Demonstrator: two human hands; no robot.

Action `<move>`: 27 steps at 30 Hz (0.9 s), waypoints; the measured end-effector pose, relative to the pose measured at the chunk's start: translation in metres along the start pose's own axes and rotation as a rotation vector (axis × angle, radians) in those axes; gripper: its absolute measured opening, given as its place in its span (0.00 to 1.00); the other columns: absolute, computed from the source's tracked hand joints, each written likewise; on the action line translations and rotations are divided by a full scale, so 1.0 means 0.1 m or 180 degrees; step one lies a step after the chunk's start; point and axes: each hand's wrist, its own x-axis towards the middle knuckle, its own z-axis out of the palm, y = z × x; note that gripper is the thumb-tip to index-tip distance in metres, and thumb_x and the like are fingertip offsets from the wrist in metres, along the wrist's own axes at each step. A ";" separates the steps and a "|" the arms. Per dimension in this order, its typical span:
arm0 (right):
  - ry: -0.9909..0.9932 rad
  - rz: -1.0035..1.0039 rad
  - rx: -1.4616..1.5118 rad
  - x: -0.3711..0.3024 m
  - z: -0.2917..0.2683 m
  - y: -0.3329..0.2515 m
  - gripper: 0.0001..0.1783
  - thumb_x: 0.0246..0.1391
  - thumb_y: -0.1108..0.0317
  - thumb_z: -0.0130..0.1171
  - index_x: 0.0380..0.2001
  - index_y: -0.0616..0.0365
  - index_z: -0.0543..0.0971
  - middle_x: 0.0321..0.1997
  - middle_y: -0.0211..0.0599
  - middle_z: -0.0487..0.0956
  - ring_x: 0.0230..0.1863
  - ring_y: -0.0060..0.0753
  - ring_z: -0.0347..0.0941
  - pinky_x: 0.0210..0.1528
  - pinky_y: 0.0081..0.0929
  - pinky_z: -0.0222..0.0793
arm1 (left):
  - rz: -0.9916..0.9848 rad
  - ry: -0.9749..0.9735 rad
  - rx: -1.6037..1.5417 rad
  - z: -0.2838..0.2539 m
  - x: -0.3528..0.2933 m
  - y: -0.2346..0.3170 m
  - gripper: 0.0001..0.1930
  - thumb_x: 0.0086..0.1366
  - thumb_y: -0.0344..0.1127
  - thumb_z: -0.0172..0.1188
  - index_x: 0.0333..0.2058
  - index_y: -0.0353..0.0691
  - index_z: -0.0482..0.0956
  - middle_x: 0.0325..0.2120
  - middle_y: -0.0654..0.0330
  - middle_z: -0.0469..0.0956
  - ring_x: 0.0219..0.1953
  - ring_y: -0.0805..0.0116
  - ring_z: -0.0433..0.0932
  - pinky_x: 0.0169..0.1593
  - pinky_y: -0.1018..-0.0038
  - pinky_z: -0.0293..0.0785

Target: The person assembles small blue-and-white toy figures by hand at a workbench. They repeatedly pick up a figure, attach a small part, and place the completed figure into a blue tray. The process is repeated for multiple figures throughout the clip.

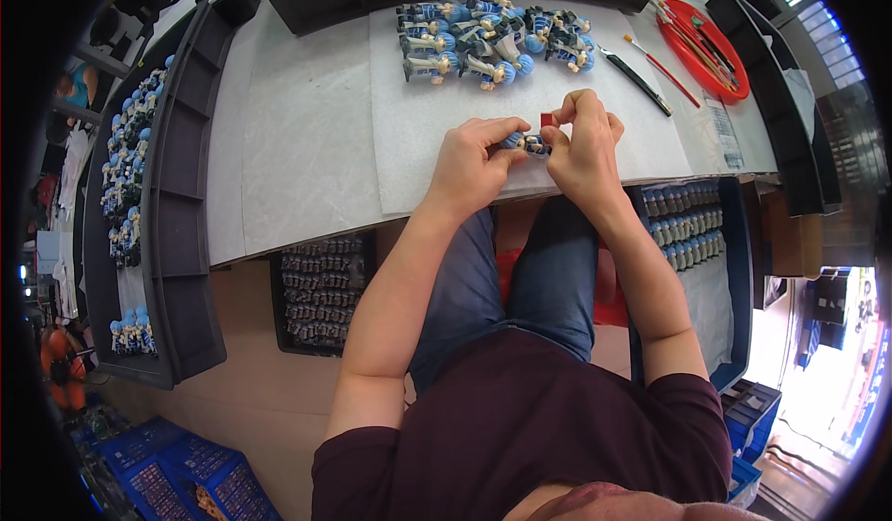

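I see my left hand (471, 163) and right hand (583, 145) both pinching one small figure (527, 142) near the bench's (297, 140) front edge; perhaps a dozen figures (492, 42) lie at its back edge.

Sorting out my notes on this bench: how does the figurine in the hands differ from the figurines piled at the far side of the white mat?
The held figurine is single, pinched between the left hand and right hand, and mostly hidden by fingers. The piled figurines are many, untouched, lying on their sides in rough rows on the white mat, in full view. The held one is near the mat's front edge, the pile at its far edge. Both show blue and pale parts.
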 end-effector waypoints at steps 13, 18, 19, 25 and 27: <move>0.0260 -0.0048 -0.1505 0.41 -0.34 0.79 0.14 0.40 0.76 0.61 0.34 0.51 0.75 0.39 0.31 0.77 0.46 0.35 0.68 0.53 0.40 0.48 | -0.0361 -0.0175 -0.0444 -0.01 -0.01 -0.06 0.18 0.51 0.18 0.58 0.42 0.37 0.76 0.35 0.59 0.76 0.34 0.77 0.73 0.39 0.82 0.70; -0.0190 -0.0380 0.0348 0.20 -0.44 0.29 0.21 0.41 0.75 0.62 0.43 0.54 0.74 0.45 0.37 0.75 0.46 0.37 0.70 0.49 0.34 0.60 | -0.0505 0.0008 -0.1297 -0.05 -0.01 0.00 0.20 0.53 0.19 0.57 0.46 0.35 0.70 0.35 0.58 0.76 0.36 0.77 0.74 0.40 0.83 0.71; -0.0567 -0.0292 0.1169 0.12 -0.48 0.14 0.22 0.41 0.75 0.62 0.44 0.55 0.73 0.46 0.38 0.74 0.46 0.37 0.70 0.47 0.32 0.63 | -0.0505 -0.0004 -0.1380 -0.05 0.00 0.01 0.19 0.54 0.19 0.57 0.46 0.34 0.69 0.35 0.57 0.76 0.36 0.77 0.74 0.40 0.83 0.71; -0.0328 -0.0429 0.1408 -0.22 -0.20 0.13 0.19 0.36 0.77 0.63 0.37 0.62 0.75 0.37 0.47 0.77 0.40 0.47 0.73 0.43 0.34 0.68 | -0.0484 -0.0049 -0.1238 -0.02 0.04 -0.03 0.13 0.57 0.23 0.57 0.41 0.33 0.70 0.30 0.60 0.75 0.32 0.77 0.74 0.37 0.83 0.70; -0.0037 -0.0223 0.1684 -0.35 -0.26 0.13 0.18 0.37 0.77 0.62 0.37 0.64 0.75 0.35 0.47 0.76 0.39 0.49 0.72 0.43 0.34 0.67 | -0.0319 0.0218 -0.0852 -0.06 -0.01 -0.09 0.10 0.63 0.34 0.53 0.38 0.33 0.74 0.28 0.60 0.76 0.31 0.76 0.73 0.37 0.81 0.70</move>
